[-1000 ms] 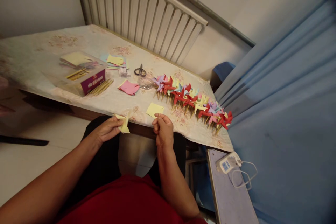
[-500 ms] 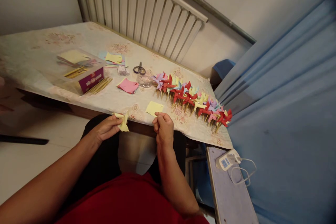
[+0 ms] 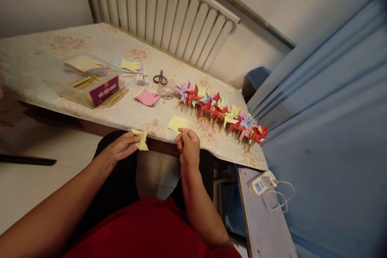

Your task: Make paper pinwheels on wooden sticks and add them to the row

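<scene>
Pinched in my left hand [image 3: 125,146] is a yellow paper pinwheel [image 3: 142,142] with folded blades, held out over the front edge of the table. My right hand [image 3: 189,145] is closed, thumb against the fingers; what it grips, if anything, is too small to make out. Just beyond its fingertips a yellow paper square [image 3: 177,123] lies flat. Farther back are a stack of pink paper squares [image 3: 147,97], a clear container [image 3: 166,92] and dark-handled scissors [image 3: 160,78]. Finished-looking pinwheels [image 3: 218,111] on sticks, in several colours, form rows on the right.
On the left stands a clear plastic box [image 3: 104,92] with a purple label, holding paper and sticks. Loose wooden sticks [image 3: 115,97] lie against it. More coloured paper [image 3: 130,65] is behind. A white power adapter [image 3: 262,183] with a cable rests on a bench [image 3: 266,225] at right.
</scene>
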Demonstrator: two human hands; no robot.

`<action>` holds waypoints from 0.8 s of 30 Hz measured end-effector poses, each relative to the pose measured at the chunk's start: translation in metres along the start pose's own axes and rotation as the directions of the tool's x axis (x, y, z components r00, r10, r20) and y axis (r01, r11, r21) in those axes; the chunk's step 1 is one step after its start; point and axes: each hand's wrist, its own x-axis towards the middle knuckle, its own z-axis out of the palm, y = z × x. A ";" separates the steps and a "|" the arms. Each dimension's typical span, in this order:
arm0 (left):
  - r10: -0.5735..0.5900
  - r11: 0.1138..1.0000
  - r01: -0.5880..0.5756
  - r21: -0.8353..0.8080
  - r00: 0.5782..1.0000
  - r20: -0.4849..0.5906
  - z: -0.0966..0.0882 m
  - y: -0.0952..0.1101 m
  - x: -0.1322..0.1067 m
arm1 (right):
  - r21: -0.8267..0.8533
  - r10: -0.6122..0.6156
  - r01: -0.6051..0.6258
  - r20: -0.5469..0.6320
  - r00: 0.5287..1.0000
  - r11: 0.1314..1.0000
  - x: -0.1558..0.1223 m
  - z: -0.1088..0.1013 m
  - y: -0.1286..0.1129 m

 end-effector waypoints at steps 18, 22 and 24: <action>-0.007 1.000 0.007 -0.005 1.000 -0.025 0.002 0.002 -0.001 | 0.011 0.004 -0.004 -0.013 1.000 1.000 0.000 0.000 -0.002; -0.005 1.000 0.005 -0.007 1.000 -0.026 0.005 0.002 -0.002 | 0.004 0.009 -0.009 -0.038 0.999 1.000 0.000 -0.002 -0.002; -0.003 1.000 0.003 -0.006 1.000 -0.027 0.005 0.002 -0.002 | 0.004 0.004 -0.004 -0.045 0.999 1.000 0.000 -0.003 -0.002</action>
